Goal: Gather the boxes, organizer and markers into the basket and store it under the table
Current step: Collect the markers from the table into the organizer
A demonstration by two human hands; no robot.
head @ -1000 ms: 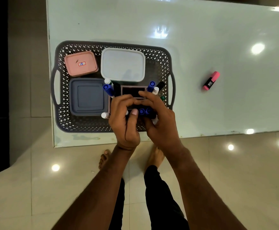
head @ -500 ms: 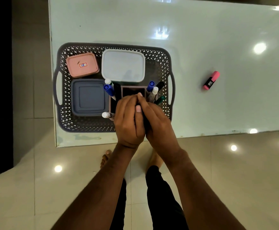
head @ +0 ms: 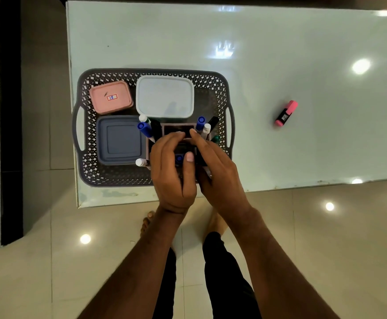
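Note:
A dark grey perforated basket (head: 91,125) sits near the table's front left corner. Inside lie a pink box (head: 110,96), a white box (head: 164,96) and a grey-blue box (head: 119,140). A pink-walled organizer (head: 178,130) stands in the basket's front right part, with blue, white, black and green markers (head: 145,130) sticking up from it. Both hands hover over the organizer. My left hand (head: 171,166) is loosely curved, thumb apart from the fingers, with a blue marker cap (head: 179,159) showing in the gap. My right hand (head: 213,162) has nearly straight fingers beside it. A pink highlighter (head: 286,113) lies on the table to the right.
The glossy pale table (head: 279,54) stretches far to the right and back. Its front edge runs just below the basket. My bare feet stand on the tiled floor (head: 50,261) under that edge. A dark strip runs along the far left.
Both hands were pressed together over the organizer's markers; they have now spread apart, uncovering a blue marker cap between them. Basket and boxes have not moved.

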